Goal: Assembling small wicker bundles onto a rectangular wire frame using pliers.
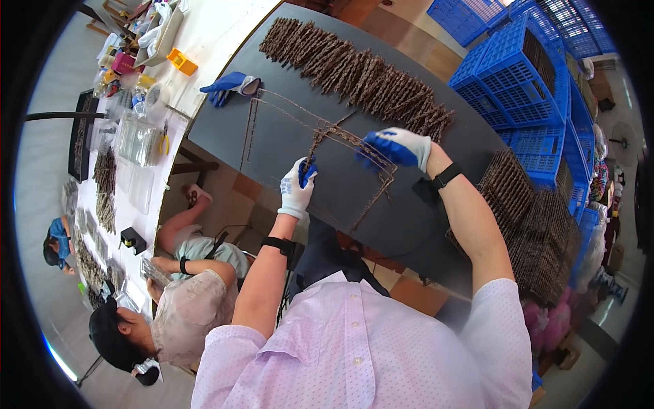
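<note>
Both my hands wear white gloves with blue palms. My left hand [298,187] is closed around the lower end of a rough brown twig-like strand [316,142] at the near side of the dark table. A thin brown openwork frame [289,106] of slender rods lies across the tabletop, and the strand crosses it. My right hand [397,147] is over the frame's right end; its fingers are smeared by motion, so I cannot make out a grip. Beyond both hands lies a long row of similar brown strands [354,68].
A loose blue and white glove [235,85] lies at the table's [211,129] left edge. Blue plastic crates [504,75] stand at the right, above stacked brown lattice panels [538,232]. A seated person [194,300] works at a white table on the left.
</note>
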### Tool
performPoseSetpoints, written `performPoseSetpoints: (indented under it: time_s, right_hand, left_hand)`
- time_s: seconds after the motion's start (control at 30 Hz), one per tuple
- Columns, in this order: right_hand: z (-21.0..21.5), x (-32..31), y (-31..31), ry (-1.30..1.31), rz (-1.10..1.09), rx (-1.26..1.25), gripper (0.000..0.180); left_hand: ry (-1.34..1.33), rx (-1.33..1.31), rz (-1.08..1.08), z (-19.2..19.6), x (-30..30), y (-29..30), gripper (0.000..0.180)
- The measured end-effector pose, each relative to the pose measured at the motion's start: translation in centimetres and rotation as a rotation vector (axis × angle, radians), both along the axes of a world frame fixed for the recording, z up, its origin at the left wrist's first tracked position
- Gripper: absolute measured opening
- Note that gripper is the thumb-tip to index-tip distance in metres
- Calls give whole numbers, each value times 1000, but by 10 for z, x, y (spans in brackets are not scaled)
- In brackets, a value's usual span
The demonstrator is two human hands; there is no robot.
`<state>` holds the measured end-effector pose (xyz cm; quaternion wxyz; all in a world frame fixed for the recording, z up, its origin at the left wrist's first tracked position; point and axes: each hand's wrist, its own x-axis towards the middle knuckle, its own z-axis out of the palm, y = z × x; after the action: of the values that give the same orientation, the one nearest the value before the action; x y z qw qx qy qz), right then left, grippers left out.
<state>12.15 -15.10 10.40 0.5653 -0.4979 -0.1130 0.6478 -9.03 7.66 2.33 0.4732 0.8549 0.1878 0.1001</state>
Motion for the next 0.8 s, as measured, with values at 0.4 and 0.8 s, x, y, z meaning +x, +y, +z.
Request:
performPoseSetpoints:
  time_s: [0.4,0.8]
  right_hand:
    - [19,-41,4,-338,33,-239,9]
    - [-3,-48,-49,-929,-251,-735,25]
  left_hand:
    - [-27,290,-145,24,-2,15,42]
    - [13,253,-64,29,-9,41,37]
